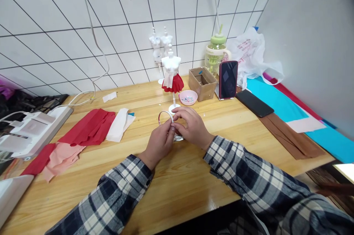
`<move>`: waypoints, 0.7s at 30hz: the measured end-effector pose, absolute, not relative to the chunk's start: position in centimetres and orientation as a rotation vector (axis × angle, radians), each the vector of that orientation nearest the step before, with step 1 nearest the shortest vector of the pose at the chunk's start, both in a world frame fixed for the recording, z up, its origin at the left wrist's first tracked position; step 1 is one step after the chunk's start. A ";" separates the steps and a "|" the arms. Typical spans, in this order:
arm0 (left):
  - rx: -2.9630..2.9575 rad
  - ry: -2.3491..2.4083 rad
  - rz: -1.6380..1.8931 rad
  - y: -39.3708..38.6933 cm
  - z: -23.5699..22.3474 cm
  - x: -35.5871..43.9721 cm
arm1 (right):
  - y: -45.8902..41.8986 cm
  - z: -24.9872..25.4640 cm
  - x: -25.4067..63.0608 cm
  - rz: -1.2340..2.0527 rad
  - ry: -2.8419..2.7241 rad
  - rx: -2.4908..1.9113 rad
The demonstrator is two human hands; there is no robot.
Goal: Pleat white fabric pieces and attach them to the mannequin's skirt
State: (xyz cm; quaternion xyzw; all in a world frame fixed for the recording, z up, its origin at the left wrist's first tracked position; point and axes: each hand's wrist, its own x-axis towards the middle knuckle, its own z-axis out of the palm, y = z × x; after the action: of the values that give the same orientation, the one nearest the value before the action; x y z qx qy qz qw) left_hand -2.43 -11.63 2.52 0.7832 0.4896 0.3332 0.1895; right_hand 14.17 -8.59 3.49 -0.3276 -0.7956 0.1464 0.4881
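Just in front of the small dress form, my two hands meet over the table. A thin pale ring-shaped loop (165,112), with some red on its inner left side, rises from between my fingers; I cannot tell what it is made of. My left hand (159,145) is closed, thumb and finger pinching the loop's lower right side. Fingers bent, my right hand (192,126) pinches the same spot from the other side. Under the fingertips a shiny silvery bit (178,138) shows, mostly hidden. The white dress form (171,64) wears a red pleated skirt (173,83) and a pale strip of cloth.
A pink dish of beads (188,97), a cardboard box (203,83), a propped phone (228,80) and a green-lidded bottle (215,54) stand behind. Red cloth (90,126) and a power strip (41,131) lie left. A black phone (254,103) and brown cloth (290,137) lie right.
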 end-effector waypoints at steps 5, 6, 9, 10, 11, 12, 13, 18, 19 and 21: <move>2.231 1.386 0.936 -11.7 2.5 -2.4 | -8.8 3.6 14.1 0.331 -1.921 -0.792; 2.240 1.394 0.944 -11.7 2.5 -2.4 | -8.9 3.6 14.1 0.312 -1.907 -0.794; 2.264 1.421 0.967 -11.8 2.5 -2.4 | -9.2 3.7 14.0 0.251 -1.885 -0.813; 2.272 1.423 0.968 -11.8 2.6 -2.4 | -9.2 3.7 14.0 0.242 -1.889 -0.819; 2.281 1.421 0.963 -11.8 2.6 -2.4 | -9.2 3.7 14.0 0.239 -1.894 -0.822; 2.289 1.420 0.956 -11.7 2.6 -2.5 | -9.1 3.7 14.1 0.246 -1.899 -0.823; 2.293 1.421 0.945 -11.7 2.6 -2.5 | -9.1 3.7 14.1 0.261 -1.902 -0.824; 2.298 1.416 0.896 -11.5 2.7 -2.6 | -8.7 3.7 14.2 0.356 -1.931 -0.851; 2.298 1.418 0.888 -11.5 2.7 -2.6 | -8.7 3.7 14.2 0.361 -1.937 -0.849; 2.289 1.425 0.878 -11.4 2.7 -2.5 | -8.7 3.8 14.3 0.359 -1.934 -0.835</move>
State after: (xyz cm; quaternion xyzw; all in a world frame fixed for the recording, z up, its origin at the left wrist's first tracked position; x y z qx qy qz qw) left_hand -2.50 -11.44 2.75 0.7977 0.4967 0.3062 0.1524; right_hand 14.28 -8.72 3.78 -0.3423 -0.7933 0.1474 0.4815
